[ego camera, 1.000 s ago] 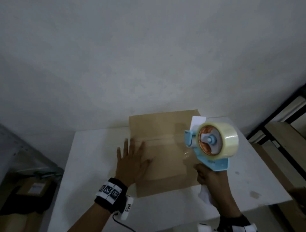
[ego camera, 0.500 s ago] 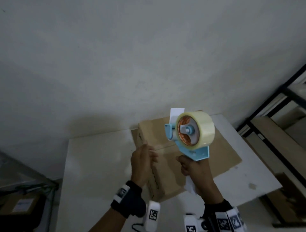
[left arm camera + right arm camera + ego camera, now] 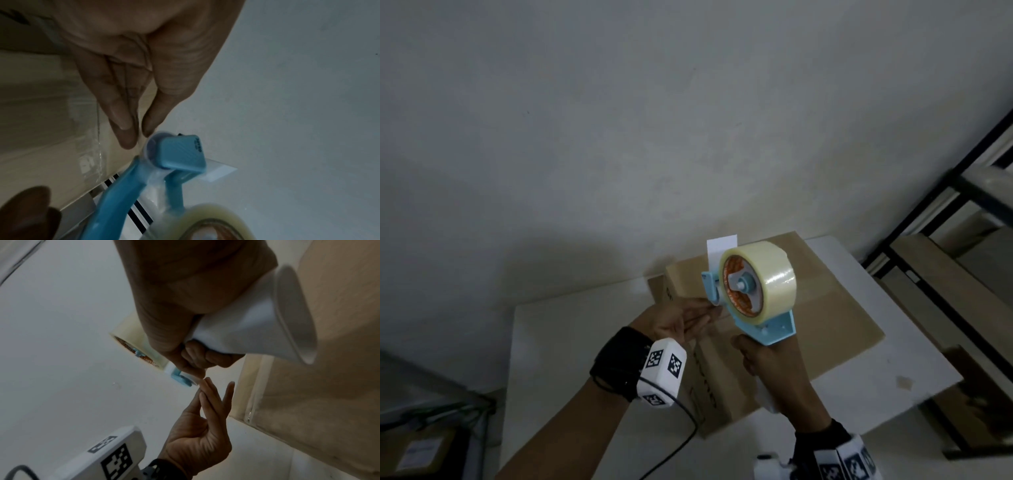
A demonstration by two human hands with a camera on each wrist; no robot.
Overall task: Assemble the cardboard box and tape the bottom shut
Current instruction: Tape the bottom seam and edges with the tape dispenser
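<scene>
A brown cardboard box (image 3: 835, 329) lies on the white table (image 3: 585, 342), with clear tape along its seam (image 3: 88, 146). Above the box my right hand (image 3: 767, 363) grips the white handle (image 3: 257, 324) of a blue tape dispenser (image 3: 774, 329), which carries a roll of clear tape (image 3: 767, 277). My left hand (image 3: 709, 313) is off the box. Its straight fingers (image 3: 127, 129) reach the dispenser's front roller (image 3: 179, 154), fingertips at or just short of it. I cannot tell whether they hold the tape end.
A black metal shelf (image 3: 928, 240) stands close on the right with cardboard sheets (image 3: 945, 291) against it. A plain wall rises just behind the table. A labelled box (image 3: 417, 452) sits on the floor at lower left. A cable (image 3: 681, 442) hangs from my left wrist.
My left hand has lifted off the box top, where it lay flat, and come up to the dispenser's front. The dispenser has moved left over the box.
</scene>
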